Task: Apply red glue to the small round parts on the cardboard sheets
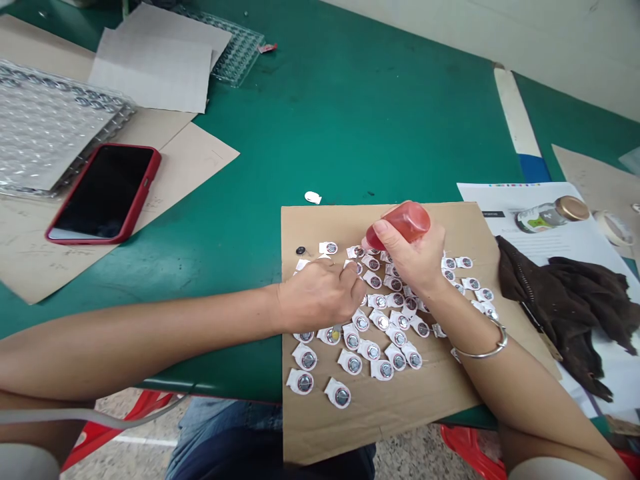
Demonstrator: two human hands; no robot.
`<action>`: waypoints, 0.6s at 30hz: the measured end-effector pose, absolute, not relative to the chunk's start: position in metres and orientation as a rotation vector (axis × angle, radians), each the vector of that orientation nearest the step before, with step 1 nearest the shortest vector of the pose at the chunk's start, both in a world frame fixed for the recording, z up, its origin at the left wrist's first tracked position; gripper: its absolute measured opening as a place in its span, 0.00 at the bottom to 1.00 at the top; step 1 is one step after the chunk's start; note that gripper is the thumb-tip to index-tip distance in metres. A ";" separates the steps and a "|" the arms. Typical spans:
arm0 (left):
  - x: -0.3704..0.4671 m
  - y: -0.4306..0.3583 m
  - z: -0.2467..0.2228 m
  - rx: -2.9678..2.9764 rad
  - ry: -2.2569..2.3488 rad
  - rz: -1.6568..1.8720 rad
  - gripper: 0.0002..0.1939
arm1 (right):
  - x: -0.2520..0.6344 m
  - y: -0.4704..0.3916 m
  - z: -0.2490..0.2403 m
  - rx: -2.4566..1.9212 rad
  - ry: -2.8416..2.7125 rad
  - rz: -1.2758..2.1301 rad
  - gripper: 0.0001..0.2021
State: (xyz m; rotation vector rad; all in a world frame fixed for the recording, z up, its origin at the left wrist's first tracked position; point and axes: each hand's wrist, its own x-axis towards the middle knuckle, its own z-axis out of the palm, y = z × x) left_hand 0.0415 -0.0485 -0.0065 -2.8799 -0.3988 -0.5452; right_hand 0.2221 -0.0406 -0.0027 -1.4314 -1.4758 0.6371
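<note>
In my right hand [417,260] is a small red squeeze bottle [406,221], tilted with its narrow end down to the left over the small white parts. My left hand [323,293] is closed, its fingers curled down among the parts beside the bottle's tip. What its fingertips hold, if anything, is hidden. Many small white tab-shaped parts with round silvery centres [350,363] lie spread over a brown cardboard sheet [320,433]. Near its upper left corner sits a small black round piece [301,251]. One white part [313,197] lies on the green table just beyond the cardboard.
A red-cased phone [103,193] rests on papers at left, beside clear plastic blister trays [50,127]. To the right are a glass jar [553,213] on its side, a tape roll [614,228] and dark brown cloth [575,300]. The cardboard overhangs the table's front edge.
</note>
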 end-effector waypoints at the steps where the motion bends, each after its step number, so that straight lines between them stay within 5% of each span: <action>1: 0.042 -0.048 -0.007 -2.880 -0.398 -0.545 0.12 | 0.223 -0.040 -0.003 -1.430 -1.476 0.628 0.12; 18: 0.042 -0.045 -0.006 -2.844 -0.407 -0.621 0.12 | 0.228 -0.036 -0.004 -1.428 -1.536 0.490 0.13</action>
